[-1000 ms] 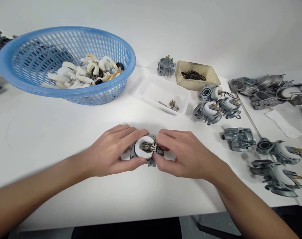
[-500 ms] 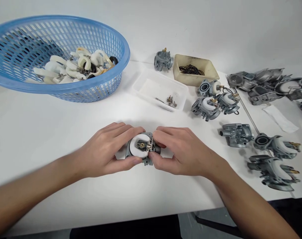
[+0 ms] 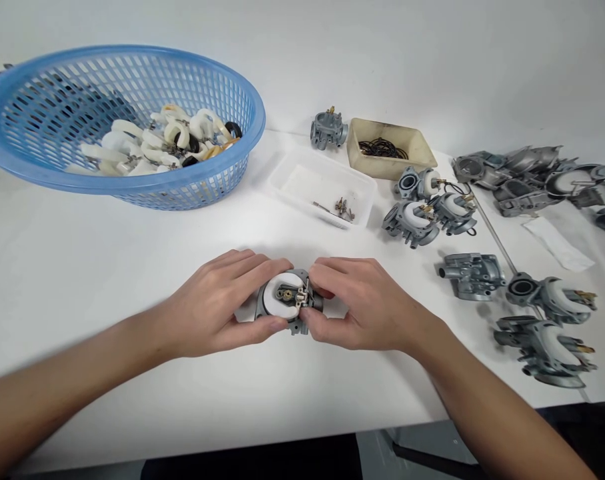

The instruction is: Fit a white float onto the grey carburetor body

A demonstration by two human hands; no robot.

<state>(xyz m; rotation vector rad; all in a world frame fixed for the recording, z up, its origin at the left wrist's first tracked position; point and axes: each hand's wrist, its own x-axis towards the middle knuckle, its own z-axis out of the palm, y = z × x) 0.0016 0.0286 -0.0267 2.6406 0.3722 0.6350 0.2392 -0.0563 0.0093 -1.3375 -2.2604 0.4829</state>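
Observation:
Near the front middle of the white table point(image 3: 182, 400), a grey metal carburetor body point(image 3: 297, 325) lies between my hands. A white C-shaped float point(image 3: 273, 305) sits in it, round a small brass part, with a metal hinge at its right side. My left hand point(image 3: 222, 300) is closed round the body's left side, thumb in front and fingers behind. My right hand point(image 3: 357, 303) grips the right side near the hinge, with thumb and index finger close together. Whether a small part is between those fingertips is hidden.
A blue basket point(image 3: 182, 180) of white and black floats stands at the back left. Behind my hands are a clear tray point(image 3: 302, 183) with small brass parts and a beige box point(image 3: 397, 163) of black rings. Several carburetor bodies point(image 3: 475, 275) lie at the right.
The view has shifted a little, so the basket and boxes appear slightly lower. Both hands keep nearly the same hold on the carburetor body.

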